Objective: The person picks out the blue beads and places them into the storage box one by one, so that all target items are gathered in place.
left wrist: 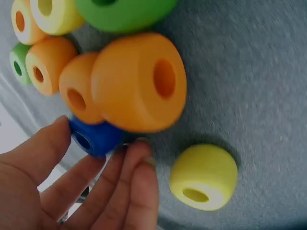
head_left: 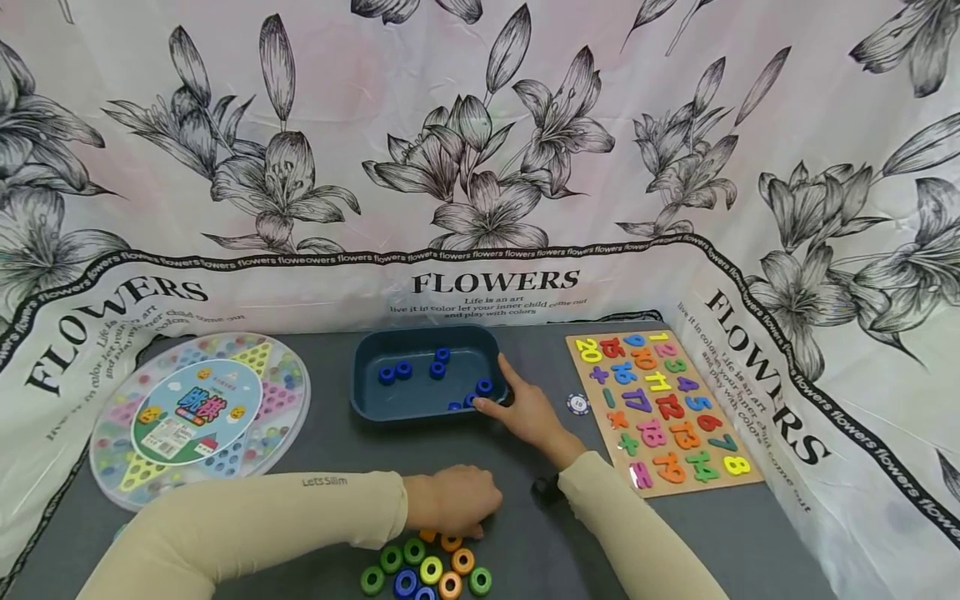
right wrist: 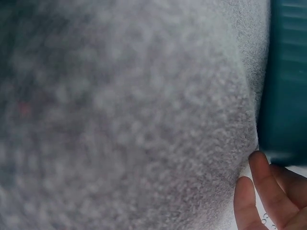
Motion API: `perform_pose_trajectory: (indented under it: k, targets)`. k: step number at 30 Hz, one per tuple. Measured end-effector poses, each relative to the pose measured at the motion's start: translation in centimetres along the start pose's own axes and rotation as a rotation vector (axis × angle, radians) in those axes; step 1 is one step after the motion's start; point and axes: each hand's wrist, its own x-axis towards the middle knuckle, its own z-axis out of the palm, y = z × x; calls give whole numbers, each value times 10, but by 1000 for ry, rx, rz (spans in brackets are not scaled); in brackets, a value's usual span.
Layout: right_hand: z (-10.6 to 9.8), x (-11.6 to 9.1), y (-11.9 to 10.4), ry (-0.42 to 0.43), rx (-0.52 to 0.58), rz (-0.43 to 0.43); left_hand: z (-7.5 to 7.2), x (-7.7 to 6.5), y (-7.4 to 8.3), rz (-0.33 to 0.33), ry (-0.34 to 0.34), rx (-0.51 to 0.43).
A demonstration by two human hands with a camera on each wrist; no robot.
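Note:
In the left wrist view, the thumb and fingers of my left hand (head_left: 454, 498) pinch a blue bead (left wrist: 101, 138) beside several orange beads (left wrist: 139, 84). A yellow bead (left wrist: 204, 176) lies apart from that group. The head view hides the blue bead under my hand. My right hand (head_left: 536, 417) holds the dark blue plastic box (head_left: 420, 412) at its near right corner, thumb at the front rim and fingers along the right side. Several blue beads (head_left: 437, 369) lie in the box. In the right wrist view, fingertips (right wrist: 259, 165) touch the box wall (right wrist: 288, 96).
Green beads (head_left: 392, 558) and other coloured beads lie near the front edge. At left lies a round game board (head_left: 292, 392). On the right are a wooden number board (head_left: 592, 367) and a small round chip (head_left: 577, 404). A flower-printed curtain (head_left: 322, 292) stands behind.

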Motion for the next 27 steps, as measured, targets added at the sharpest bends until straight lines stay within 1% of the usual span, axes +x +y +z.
perform_pose_trajectory:
  k: [5, 10, 13, 15, 17, 21, 24, 26, 27]
  targets:
    - [-1, 1, -1, 2, 3, 10, 0, -3, 4, 52, 2, 10]
    - [0, 2, 0, 0, -12, -2, 2, -5, 2, 125, -4, -44]
    - [0, 0, 1, 4, -4, -10, 1, -7, -2, 142, 26, -76]
    - [0, 0, 1, 4, -1, -16, -4, -9, -6, 121, 68, -97]
    - [0, 0, 2, 4, -1, -24, -12, -14, -10, 81, 121, -107]
    - [0, 1, 2, -1, 9, -30, -34, -24, -24, 1, 225, -122]
    - [-1, 0, 1, -8, 14, -32, -50, -30, -41, -44, 301, -134]
    - [-1, 0, 0, -7, 7, -30, -60, -33, -57, -84, 350, -164]
    - [-1, 0, 0, -3, 3, -30, -64, -34, -65, -115, 373, -190]
